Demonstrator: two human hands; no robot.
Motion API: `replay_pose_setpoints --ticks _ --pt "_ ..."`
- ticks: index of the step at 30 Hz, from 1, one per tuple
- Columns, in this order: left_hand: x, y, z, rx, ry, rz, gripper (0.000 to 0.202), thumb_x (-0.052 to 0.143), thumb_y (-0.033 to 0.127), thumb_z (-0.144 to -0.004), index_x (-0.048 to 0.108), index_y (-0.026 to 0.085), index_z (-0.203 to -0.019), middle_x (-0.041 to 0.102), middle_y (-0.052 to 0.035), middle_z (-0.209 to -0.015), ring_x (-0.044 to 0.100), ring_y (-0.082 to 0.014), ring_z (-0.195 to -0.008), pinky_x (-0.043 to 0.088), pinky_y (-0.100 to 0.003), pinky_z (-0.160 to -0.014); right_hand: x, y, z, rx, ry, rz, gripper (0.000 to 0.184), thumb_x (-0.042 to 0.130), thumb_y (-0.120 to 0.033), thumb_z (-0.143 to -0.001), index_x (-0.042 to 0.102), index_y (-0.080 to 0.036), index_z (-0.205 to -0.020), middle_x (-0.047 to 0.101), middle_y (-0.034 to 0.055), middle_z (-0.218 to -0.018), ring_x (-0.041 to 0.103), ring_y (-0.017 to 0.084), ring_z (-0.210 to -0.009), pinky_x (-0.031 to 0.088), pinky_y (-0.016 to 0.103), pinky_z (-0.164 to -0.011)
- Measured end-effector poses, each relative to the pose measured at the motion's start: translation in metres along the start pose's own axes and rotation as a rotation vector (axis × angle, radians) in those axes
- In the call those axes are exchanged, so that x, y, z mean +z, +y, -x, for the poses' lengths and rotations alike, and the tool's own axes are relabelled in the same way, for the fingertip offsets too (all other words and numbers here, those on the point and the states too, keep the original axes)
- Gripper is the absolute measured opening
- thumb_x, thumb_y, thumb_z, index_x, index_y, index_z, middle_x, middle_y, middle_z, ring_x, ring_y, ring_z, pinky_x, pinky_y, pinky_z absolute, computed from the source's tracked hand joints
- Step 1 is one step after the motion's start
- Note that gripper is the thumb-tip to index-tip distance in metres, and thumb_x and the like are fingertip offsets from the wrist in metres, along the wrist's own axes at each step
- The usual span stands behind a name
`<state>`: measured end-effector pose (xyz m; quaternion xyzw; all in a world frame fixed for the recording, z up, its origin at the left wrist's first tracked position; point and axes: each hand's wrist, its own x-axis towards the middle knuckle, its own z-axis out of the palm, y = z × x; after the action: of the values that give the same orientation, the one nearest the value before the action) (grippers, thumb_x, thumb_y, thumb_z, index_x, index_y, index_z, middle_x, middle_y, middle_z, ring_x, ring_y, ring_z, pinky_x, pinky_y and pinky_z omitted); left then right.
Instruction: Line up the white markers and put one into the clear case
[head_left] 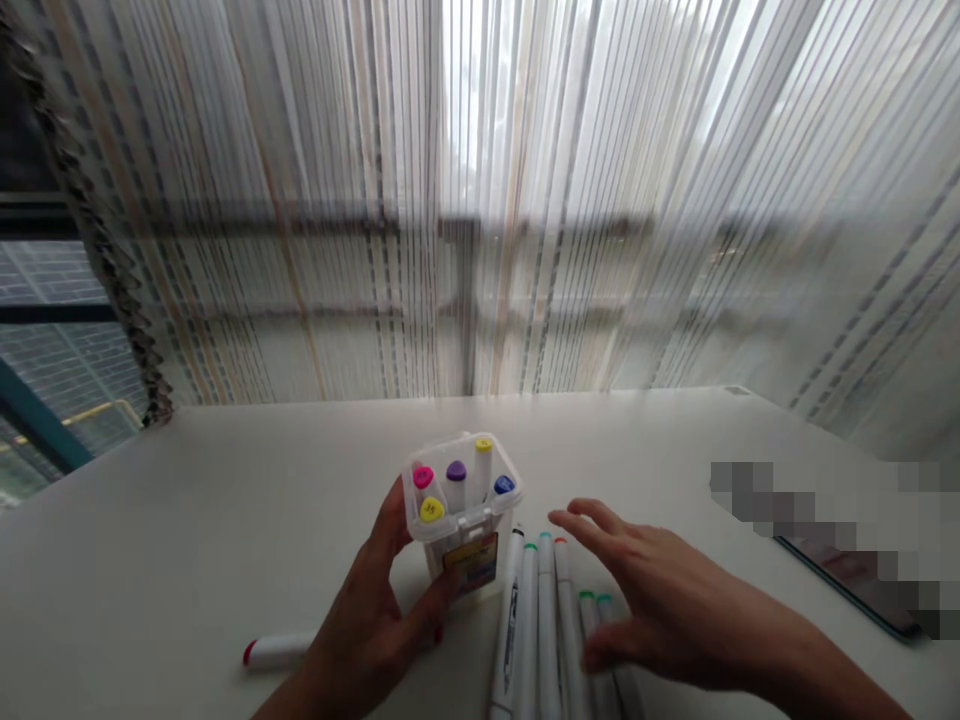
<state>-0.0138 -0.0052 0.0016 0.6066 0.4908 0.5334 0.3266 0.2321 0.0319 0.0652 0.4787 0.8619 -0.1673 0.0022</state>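
**White worktop [600, 430] below a striped curtain [337, 200], with a marker case [463, 523] in grip**

In the head view, my only feed, the curtain fills everything around 12 o'clock and lets in pale light; past its edge, a little above 9 o'clock, I make out brickwork [60, 275] outside. The worktop spreads across the lower half.

The clear case sits near 6 o'clock, just below the centre of my picture. My left hand [382, 610], at 7 o'clock, is clamped on it, thumb across the front by the label [480, 560] and fingers around the side. I'd judge that grip keeps it steady with the top unblocked: pink, purple, blue and two yellow caps [456, 470] show there. I can't tell whether the base touches the worktop.

Between 5 and 6 o'clock lies a row of six white markers [548, 620], cap ends pointing toward 12, probably so the colours read at a glance. My right hand [652, 590], between 4 and 5, has its fingers apart and nothing visible between them; the thumb overlaps the nearest markers, contact unclear.

A red-capped marker [281, 650] lies crosswise toward 7 o'clock, partly hidden behind the left hand. At 4, well apart, is a dark phone-like slab [840, 578], partly pixelated.
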Motion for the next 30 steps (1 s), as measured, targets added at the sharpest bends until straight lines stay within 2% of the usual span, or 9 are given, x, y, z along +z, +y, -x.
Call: replay_pose_setpoints --ticks 2,5,7,11,15,21,27,30 --pt "-0.002 -0.002 0.0 0.015 -0.02 -0.021 0.072 0.062 0.034 -0.08 0.023 0.028 -0.14 0.043 -0.0087 -0.139 0.045 -0.0271 -0.124 0.037 -0.042 -0.105 -0.001 -0.009 0.01 -0.028 -0.076 0.039 0.099 0.08 -0.027 -0.053 0.035 -0.019 -0.14 0.035 0.0165 -0.14 0.052 0.039 -0.109 0.046 0.048 -0.089" --pt "-0.003 -0.003 -0.001 0.043 -0.032 -0.04 0.072 0.061 0.033 -0.081 0.021 0.028 -0.141 0.042 -0.0076 -0.14 0.042 -0.0261 -0.127 0.039 -0.04 -0.105 0.005 -0.026 0.017 -0.098 -0.109 0.125 0.098 0.074 -0.009 -0.049 0.038 -0.023 -0.139 0.034 0.0185 -0.139 0.059 0.04 -0.096 0.05 0.049 -0.081" --pt "-0.002 -0.002 -0.002 0.056 -0.028 -0.052 0.071 0.061 0.033 -0.081 0.023 0.029 -0.14 0.044 -0.0075 -0.139 0.045 -0.0258 -0.125 0.039 -0.039 -0.104 0.01 -0.033 0.015 -0.093 -0.119 0.167 0.096 0.074 -0.006 -0.049 0.041 -0.02 -0.137 0.032 0.0208 -0.139 0.06 0.041 -0.095 0.051 0.05 -0.08" --pt "-0.001 0.001 -0.004 0.069 -0.027 -0.066 0.067 0.061 0.034 -0.081 0.027 0.029 -0.139 0.048 -0.0075 -0.135 0.049 -0.026 -0.121 0.04 -0.04 -0.103 0.016 -0.031 0.005 -0.023 -0.138 0.135 0.099 0.084 -0.02 -0.049 0.04 -0.013 -0.137 0.021 0.0229 -0.143 0.054 0.041 -0.105 0.048 0.049 -0.087" --pt "-0.001 0.004 -0.003 0.062 -0.012 -0.052 0.066 0.062 0.036 -0.081 0.029 0.029 -0.138 0.048 -0.008 -0.135 0.05 -0.0263 -0.119 0.04 -0.04 -0.102 0.018 -0.019 -0.007 -0.001 -0.108 0.041 0.099 0.083 -0.033 -0.055 0.036 -0.013 -0.139 0.015 0.0191 -0.146 0.046 0.037 -0.116 0.041 0.044 -0.098" --pt "-0.001 0.003 -0.002 0.076 -0.005 -0.07 0.066 0.061 0.037 -0.08 0.029 0.029 -0.138 0.046 -0.0078 -0.136 0.047 -0.0273 -0.122 0.036 -0.043 -0.105 0.022 -0.011 -0.014 0.007 -0.09 0.003 0.103 0.084 -0.033 -0.053 0.033 -0.017 -0.141 0.014 0.0153 -0.148 0.046 0.036 -0.117 0.038 0.044 -0.1" --pt "0.001 0.002 -0.002 0.084 0.017 -0.072 0.065 0.06 0.036 -0.081 0.029 0.028 -0.137 0.04 -0.0073 -0.141 0.039 -0.0268 -0.129 0.029 -0.043 -0.109 0.021 -0.005 -0.011 -0.001 -0.055 -0.012 0.102 0.083 -0.039 -0.057 0.031 -0.017 -0.142 0.014 0.0161 -0.148 0.033 0.036 -0.127 0.033 0.044 -0.103" --pt "0.002 0.002 -0.002 0.058 0.041 -0.062 0.068 0.061 0.036 -0.08 0.028 0.026 -0.138 0.038 -0.0076 -0.143 0.035 -0.0269 -0.131 0.028 -0.042 -0.11 0.019 -0.004 -0.01 -0.017 -0.046 -0.014 0.1 0.081 -0.046 -0.059 0.032 -0.014 -0.141 0.017 0.0186 -0.146 0.034 0.035 -0.127 0.034 0.043 -0.103"
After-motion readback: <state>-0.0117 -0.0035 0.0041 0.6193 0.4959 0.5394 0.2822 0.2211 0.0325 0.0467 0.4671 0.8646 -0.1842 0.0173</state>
